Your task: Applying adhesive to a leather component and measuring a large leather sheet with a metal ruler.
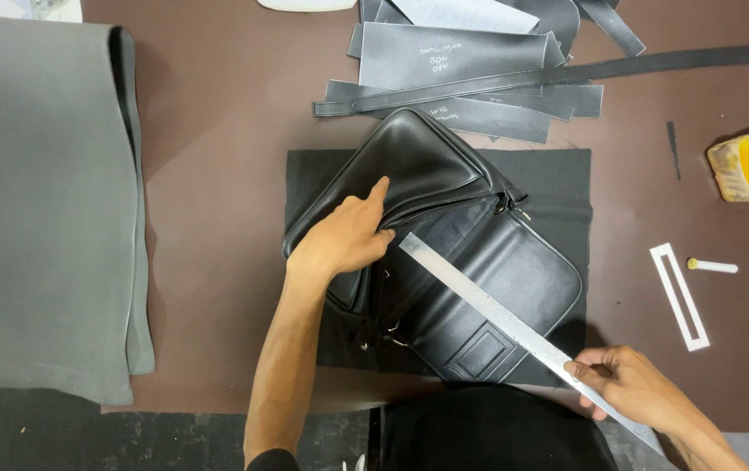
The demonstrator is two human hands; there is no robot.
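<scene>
Our left hand presses flat, fingers spread, on the black leather shoulder bag, which lies on a dark cloth mat mid-table; our right hand pinches the long steel ruler laid diagonally across it. The ruler could skid on the smooth leather (its near end is cut off). Cut leather strips lie beyond.

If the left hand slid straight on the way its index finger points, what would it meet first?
The left hand points up and right across the black leather bag. Past the bag's top corner, it would probably first meet the pile of cut leather strips, though height is hard to judge.
</scene>
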